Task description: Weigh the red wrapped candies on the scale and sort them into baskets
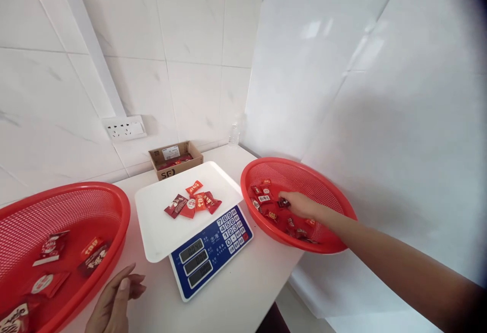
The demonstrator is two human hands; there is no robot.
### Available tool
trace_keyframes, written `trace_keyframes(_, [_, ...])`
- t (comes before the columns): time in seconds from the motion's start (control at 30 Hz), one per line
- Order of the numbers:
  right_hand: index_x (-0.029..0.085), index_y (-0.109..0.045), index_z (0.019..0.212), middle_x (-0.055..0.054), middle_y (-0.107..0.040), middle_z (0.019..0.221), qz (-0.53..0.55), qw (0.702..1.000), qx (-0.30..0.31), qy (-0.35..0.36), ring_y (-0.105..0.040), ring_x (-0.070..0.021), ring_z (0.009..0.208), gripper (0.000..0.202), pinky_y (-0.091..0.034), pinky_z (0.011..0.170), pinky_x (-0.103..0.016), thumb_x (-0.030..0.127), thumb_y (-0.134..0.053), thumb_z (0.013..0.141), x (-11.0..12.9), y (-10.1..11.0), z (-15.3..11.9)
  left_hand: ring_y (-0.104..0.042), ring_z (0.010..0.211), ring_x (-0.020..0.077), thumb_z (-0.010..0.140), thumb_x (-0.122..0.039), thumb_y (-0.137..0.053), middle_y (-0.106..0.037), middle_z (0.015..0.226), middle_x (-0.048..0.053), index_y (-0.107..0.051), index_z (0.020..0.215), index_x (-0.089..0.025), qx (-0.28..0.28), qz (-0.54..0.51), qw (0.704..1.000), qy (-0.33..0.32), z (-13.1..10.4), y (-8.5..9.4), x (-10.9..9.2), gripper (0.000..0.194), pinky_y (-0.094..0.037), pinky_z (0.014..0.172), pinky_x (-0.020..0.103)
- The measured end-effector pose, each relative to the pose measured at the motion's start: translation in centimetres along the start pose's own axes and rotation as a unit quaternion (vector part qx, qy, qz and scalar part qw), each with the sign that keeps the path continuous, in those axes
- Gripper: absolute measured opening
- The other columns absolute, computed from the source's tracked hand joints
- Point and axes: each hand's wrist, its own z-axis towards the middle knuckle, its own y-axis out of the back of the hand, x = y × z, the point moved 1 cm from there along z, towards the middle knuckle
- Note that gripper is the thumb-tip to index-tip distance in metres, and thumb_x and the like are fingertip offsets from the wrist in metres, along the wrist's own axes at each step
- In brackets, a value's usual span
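My right hand reaches into the right red basket. Its fingertips are closed on a dark red wrapped candy, and several other wrapped candies lie around it on the basket floor. My left hand hovers beside the rim of the left red basket, loosely curled with its fingers apart and no object visible in it. Between the baskets stands a digital scale. Several red and dark red candy packets sit bunched on its white tray.
A small cardboard box with red packets inside stands behind the scale. At the table's back corner is a clear plastic bottle. The left basket holds several packets. A wall socket is above, and walls border the white table.
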Motion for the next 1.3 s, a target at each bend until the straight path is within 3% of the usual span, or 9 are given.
trace_keyframes(0.13, [0.021,-0.058,0.084,-0.005,-0.068,0.091,-0.003,1.0,-0.015,0.005,-0.062,-0.0225,0.082,0.012,-0.045,0.067,-0.028,0.015,-0.058,0.073,0.7,1.9,0.8,-0.066,0.07,0.0199,0.076,-0.063,-0.052,-0.069,0.083,0.004,-0.064,0.106,-0.02,0.016,0.012,1.0,0.018,0.0,0.1,-1.0,0.053,-0.056,0.066,0.034])
trace_keyframes(0.23, [0.021,-0.056,0.083,-0.005,-0.068,0.089,0.001,0.999,-0.026,0.028,-0.062,-0.0227,0.081,0.008,-0.045,0.066,-0.03,0.022,-0.059,0.075,2.9,2.7,0.9,-0.066,0.072,0.0211,0.073,-0.067,-0.053,-0.069,0.083,0.004,-0.064,0.104,-0.02,0.027,0.024,0.999,0.038,-0.4,0.2,-2.4,0.057,-0.056,0.069,0.036])
trace_keyframes(0.43, [0.023,-0.058,0.089,-0.001,-0.067,0.09,0.083,0.978,-0.096,0.167,-0.062,-0.0198,0.084,0.014,-0.044,0.073,-0.029,0.025,-0.06,0.075,12.0,2.9,1.8,-0.064,0.069,0.0198,0.075,-0.063,-0.054,-0.067,0.08,0.005,-0.065,0.099,-0.018,0.032,-0.011,0.999,0.017,-1.2,-0.2,-4.4,0.052,-0.055,0.067,0.033])
trace_keyframes(0.6, [0.026,-0.056,0.097,0.0,-0.066,0.086,-0.082,0.974,-0.089,0.19,-0.061,-0.0198,0.079,0.02,-0.034,0.057,-0.026,0.02,-0.053,0.079,19.3,0.4,3.0,-0.063,0.068,0.0183,0.08,-0.058,-0.052,-0.066,0.077,0.005,-0.065,0.097,-0.018,0.038,-0.022,0.999,-0.001,-1.5,-0.1,-5.0,0.045,-0.054,0.066,0.032])
trace_keyframes(0.7, [0.023,-0.056,0.096,-0.004,-0.062,0.104,-0.168,0.954,-0.102,0.227,-0.06,-0.0182,0.081,0.021,-0.029,0.054,-0.026,0.014,-0.048,0.079,21.9,-0.8,4.1,-0.062,0.068,0.0177,0.08,-0.057,-0.052,-0.065,0.078,0.004,-0.064,0.097,-0.018,0.039,-0.032,0.999,-0.005,-1.6,0.0,-5.0,0.045,-0.054,0.066,0.031])
trace_keyframes(0.87, [0.02,-0.055,0.094,-0.008,-0.059,0.108,-0.2,0.948,-0.087,0.233,-0.06,-0.0195,0.082,0.021,-0.028,0.053,-0.027,0.01,-0.049,0.077,23.2,-1.6,5.5,-0.062,0.07,0.0172,0.081,-0.058,-0.051,-0.065,0.079,0.005,-0.064,0.098,-0.018,0.045,-0.038,0.998,0.002,-1.6,0.0,-5.0,0.046,-0.054,0.067,0.029])
trace_keyframes(1.13, [0.026,-0.052,0.099,-0.001,-0.066,0.091,-0.167,0.966,-0.056,0.188,-0.061,-0.0202,0.08,0.022,-0.03,0.053,-0.025,0.035,-0.056,0.08,22.7,-0.9,5.7,-0.062,0.069,0.0173,0.079,-0.061,-0.051,-0.064,0.078,0.004,-0.064,0.096,-0.019,0.057,-0.046,0.997,0.019,-1.8,-0.1,-5.2,0.048,-0.054,0.067,0.029])
trace_keyframes(1.2, [0.025,-0.05,0.102,-0.001,-0.065,0.095,-0.158,0.965,-0.089,0.189,-0.061,-0.0204,0.082,0.02,-0.029,0.053,-0.026,0.032,-0.053,0.083,22.6,-1.0,5.5,-0.062,0.069,0.0173,0.079,-0.062,-0.051,-0.064,0.078,0.004,-0.064,0.097,-0.019,0.057,-0.049,0.997,0.024,-1.8,-0.1,-5.2,0.048,-0.054,0.067,0.029])
trace_keyframes(1.3, [0.025,-0.049,0.111,-0.003,-0.061,0.109,-0.163,0.956,-0.126,0.21,-0.06,-0.0186,0.083,0.029,-0.027,0.053,-0.027,0.014,-0.044,0.084,22.4,-1.5,5.0,-0.062,0.069,0.0174,0.077,-0.062,-0.051,-0.064,0.078,0.004,-0.064,0.097,-0.018,0.056,-0.048,0.997,0.033,-1.9,-0.2,-5.2,0.05,-0.054,0.067,0.029])
